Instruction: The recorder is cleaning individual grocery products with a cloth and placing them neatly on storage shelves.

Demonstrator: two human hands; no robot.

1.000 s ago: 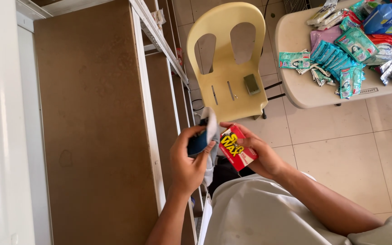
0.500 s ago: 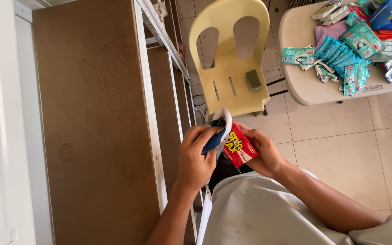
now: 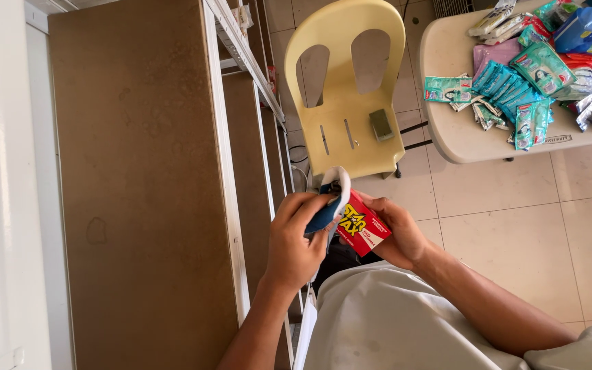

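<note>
My right hand grips a small red box with yellow lettering in front of my chest. My left hand is closed on a blue and white cloth and presses it against the box's upper left side. Both hands meet just right of a white shelf frame that holds a brown board.
A pale yellow plastic chair stands ahead with a small grey-green block on its seat. A round beige table at the upper right carries several teal, pink and red sachets and packets. Beige tiles cover the floor.
My left hand has brought the cloth up against the red box and wrapped over its side. The view has shifted slightly.
</note>
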